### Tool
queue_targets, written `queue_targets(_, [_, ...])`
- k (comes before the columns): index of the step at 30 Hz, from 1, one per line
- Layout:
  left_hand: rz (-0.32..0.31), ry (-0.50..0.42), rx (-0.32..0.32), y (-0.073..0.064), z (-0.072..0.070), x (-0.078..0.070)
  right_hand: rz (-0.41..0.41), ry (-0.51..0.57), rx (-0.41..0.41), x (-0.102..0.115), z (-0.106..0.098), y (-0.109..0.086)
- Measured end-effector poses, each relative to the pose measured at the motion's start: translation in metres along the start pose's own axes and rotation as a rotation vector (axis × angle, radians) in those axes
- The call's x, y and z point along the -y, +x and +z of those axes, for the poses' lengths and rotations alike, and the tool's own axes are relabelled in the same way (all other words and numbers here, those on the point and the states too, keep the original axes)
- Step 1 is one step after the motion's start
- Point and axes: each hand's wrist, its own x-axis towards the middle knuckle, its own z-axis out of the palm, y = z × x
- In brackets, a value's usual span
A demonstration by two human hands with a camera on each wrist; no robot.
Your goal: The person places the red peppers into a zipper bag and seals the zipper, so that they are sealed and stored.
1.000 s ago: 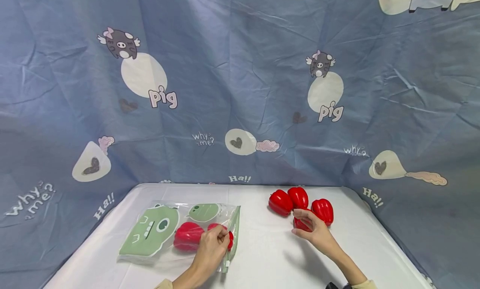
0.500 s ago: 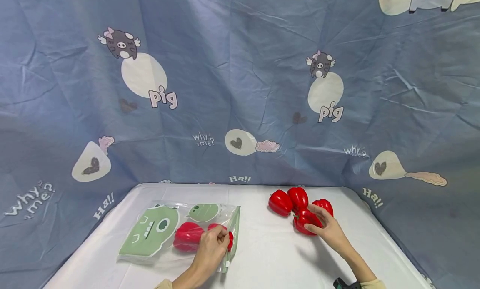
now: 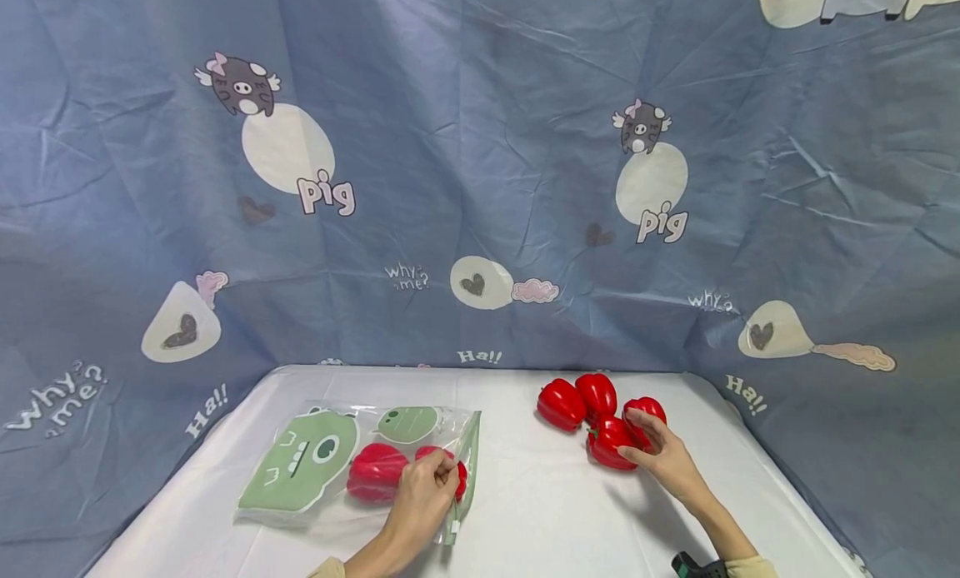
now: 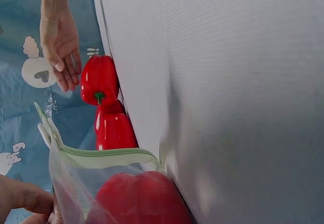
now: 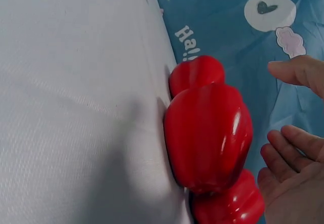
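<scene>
A clear zip bag (image 3: 472, 445) with green cartoon prints lies on the left of the table. Red bell peppers (image 3: 377, 473) show through its film. My left hand (image 3: 422, 499) pinches the upper film near the zip edge; in the left wrist view the bag's mouth (image 4: 109, 158) gapes. On the right, my right hand (image 3: 671, 465) hovers with fingers spread and thumb apart, holding nothing. Just beside it is the front bell pepper (image 3: 609, 445) of a loose group. The right wrist view has that hand (image 5: 296, 183) clear of the nearest pepper (image 5: 207, 135).
More red bell peppers stand behind the front one, at the back left (image 3: 561, 405), the back (image 3: 597, 395) and the right (image 3: 645, 411). A white cloth covers the table (image 3: 525, 511). A blue printed curtain (image 3: 480, 186) hangs behind its far edge.
My right hand has moved right and slightly toward me, from over the front pepper to its right side, uncovering it. My left hand and the bag have stayed put.
</scene>
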Motion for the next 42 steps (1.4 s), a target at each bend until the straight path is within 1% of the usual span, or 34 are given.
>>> queue_targets(9, [0.001, -0.005, 0.0, -0.001, 0.001, 0.0, 0.076, -0.008, 0.011, -0.006, 0.0, 0.001])
queue_targets(12, [-0.002, -0.002, -0.002, -0.001, 0.0, -0.001, 0.09, -0.025, 0.013, -0.008, 0.001, 0.002])
queue_targets(16, [0.0, -0.002, -0.004, -0.001, -0.001, -0.002, 0.081, -0.04, 0.011, -0.011, 0.002, 0.002])
queue_targets(23, [0.002, -0.001, -0.001, -0.001, 0.0, -0.002, 0.042, -0.05, 0.0, -0.016, 0.003, 0.002])
queue_targets(35, [0.001, 0.015, -0.011, -0.001, -0.001, -0.003, 0.068, -0.133, -0.043, -0.019, 0.004, 0.002])
queue_targets(42, [0.018, 0.015, -0.026, -0.001, 0.0, -0.002, 0.111, -0.133, -0.034, -0.016, 0.007, 0.0])
